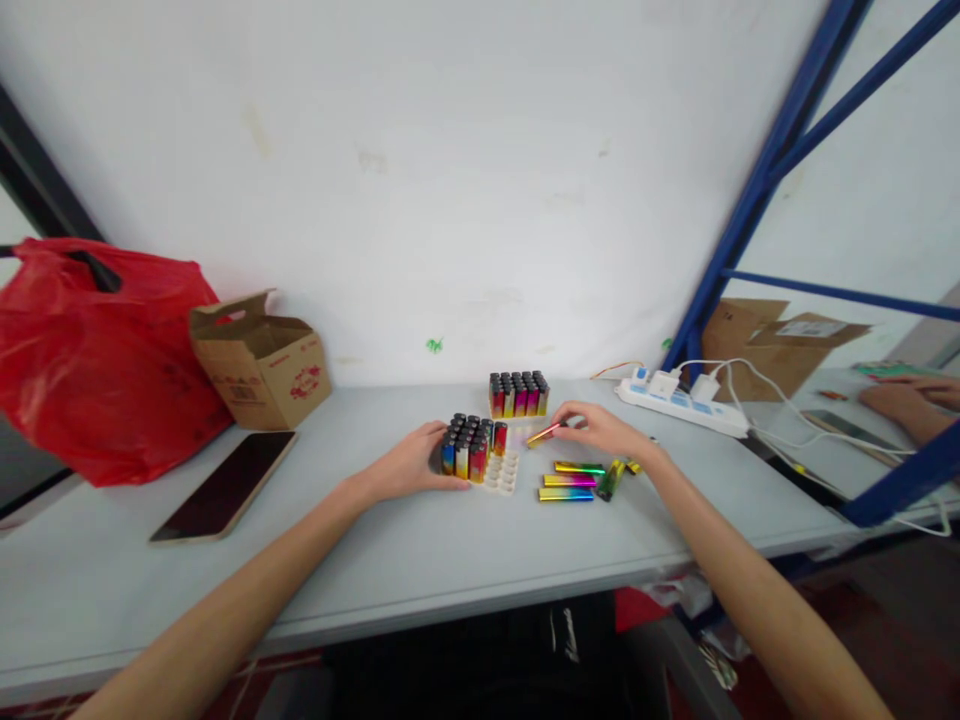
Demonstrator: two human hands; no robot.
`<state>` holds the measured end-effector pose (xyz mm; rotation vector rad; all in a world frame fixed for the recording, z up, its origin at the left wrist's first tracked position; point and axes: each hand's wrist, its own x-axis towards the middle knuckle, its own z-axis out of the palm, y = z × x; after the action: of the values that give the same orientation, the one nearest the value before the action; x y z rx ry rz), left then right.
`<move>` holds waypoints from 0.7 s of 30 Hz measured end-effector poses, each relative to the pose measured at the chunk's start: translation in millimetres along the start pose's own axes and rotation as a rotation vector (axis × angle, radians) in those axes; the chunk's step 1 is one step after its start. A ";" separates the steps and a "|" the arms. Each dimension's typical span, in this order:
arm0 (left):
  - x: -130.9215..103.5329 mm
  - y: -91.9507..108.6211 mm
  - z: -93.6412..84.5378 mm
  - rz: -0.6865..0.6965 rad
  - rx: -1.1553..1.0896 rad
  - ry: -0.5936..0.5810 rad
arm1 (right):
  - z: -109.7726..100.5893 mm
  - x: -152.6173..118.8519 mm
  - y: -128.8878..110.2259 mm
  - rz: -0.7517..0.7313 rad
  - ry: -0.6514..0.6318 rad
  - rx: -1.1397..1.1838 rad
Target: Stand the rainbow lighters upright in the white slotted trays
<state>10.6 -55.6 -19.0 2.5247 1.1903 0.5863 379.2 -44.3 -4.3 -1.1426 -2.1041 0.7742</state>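
Observation:
A white tray (501, 474) with round holes stands on the table, its left part filled with upright metallic lighters (463, 460). My left hand (417, 462) is wrapped round the left side of this group. Right of the tray, my right hand (592, 430) pinches a red and gold lighter (544, 434), held at a slant with its dark end at the fingers. Below that hand several colourful lighters (568, 481) lie on the tabletop, some sideways and some askew. Behind, near the wall, sits a second full block of upright lighters (519, 395).
On the left are a red plastic bag (112, 360), an open cardboard box (274, 370) and a phone (225, 488). A white power strip (679, 405) with cables lies at the right by a blue metal frame (757, 210). Another person's hand (904, 400) shows at far right.

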 end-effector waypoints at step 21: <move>-1.0 -5.6 2.6 0.015 -0.008 -0.007 | 70.0 36.4 -26.2 0.027 0.076 0.608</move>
<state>7.5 -53.1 -23.9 2.5291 1.1648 0.5847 298.0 -38.6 -21.3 -0.8442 -1.6173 1.2502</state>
